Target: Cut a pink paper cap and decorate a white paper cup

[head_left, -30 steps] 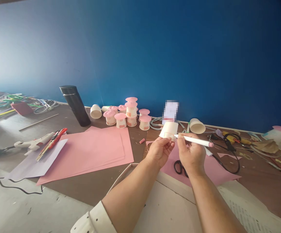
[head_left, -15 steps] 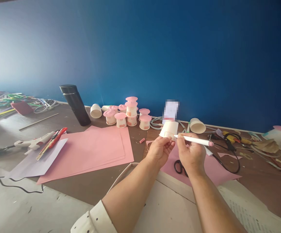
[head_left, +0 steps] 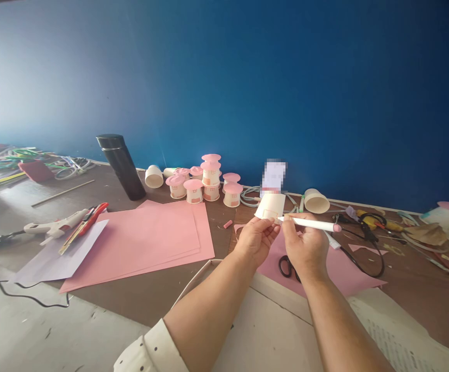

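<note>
An upside-down paper cup (head_left: 271, 204) is held at its rim by my left hand (head_left: 256, 238), thumb in front. A faint rectangle outline shows on its lower side. My right hand (head_left: 307, 245) grips a white marker (head_left: 315, 224) with a pink end, its tip at the cup's lower right side. Left of the hands stand several decorated cups with pink round tops (head_left: 194, 192), some stacked, with small windows and doors drawn on. Black-handled scissors (head_left: 285, 266) lie below the hands on pink paper (head_left: 348, 274), partly hidden by my right arm.
Large pink sheets (head_left: 142, 237) lie at the left, beside a glue gun (head_left: 56, 226) and a red cutter (head_left: 88, 222). A black bottle (head_left: 121, 168) stands behind them. Plain cups (head_left: 316, 201) and tangled cables (head_left: 369, 225) lie along the blue wall.
The view has shifted very slightly. The rectangle outline on the cup looks a little more distinct; both hands keep nearly the same position.
</note>
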Demonstrator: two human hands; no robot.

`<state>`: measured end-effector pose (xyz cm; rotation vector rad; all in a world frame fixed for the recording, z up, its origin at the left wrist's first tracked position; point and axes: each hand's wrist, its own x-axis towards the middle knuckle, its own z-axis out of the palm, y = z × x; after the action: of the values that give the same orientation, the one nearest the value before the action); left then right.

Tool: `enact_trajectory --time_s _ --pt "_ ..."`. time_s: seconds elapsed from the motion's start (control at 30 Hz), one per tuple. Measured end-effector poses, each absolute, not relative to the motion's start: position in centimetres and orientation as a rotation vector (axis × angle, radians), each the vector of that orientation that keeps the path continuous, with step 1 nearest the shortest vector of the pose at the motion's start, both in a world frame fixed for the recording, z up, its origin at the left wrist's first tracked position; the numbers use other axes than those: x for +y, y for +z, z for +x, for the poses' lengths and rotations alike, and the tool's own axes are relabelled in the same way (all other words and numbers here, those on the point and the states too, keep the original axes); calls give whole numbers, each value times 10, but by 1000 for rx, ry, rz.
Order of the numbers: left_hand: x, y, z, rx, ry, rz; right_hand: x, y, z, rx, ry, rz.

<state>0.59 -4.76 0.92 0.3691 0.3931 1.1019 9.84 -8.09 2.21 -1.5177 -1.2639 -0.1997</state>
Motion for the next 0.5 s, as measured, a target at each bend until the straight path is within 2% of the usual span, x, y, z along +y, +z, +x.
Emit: enact_trajectory --time_s 0.5 --pt "-46 8 7 390 1109 388 -83 22 98 -1281 -146 -1570"
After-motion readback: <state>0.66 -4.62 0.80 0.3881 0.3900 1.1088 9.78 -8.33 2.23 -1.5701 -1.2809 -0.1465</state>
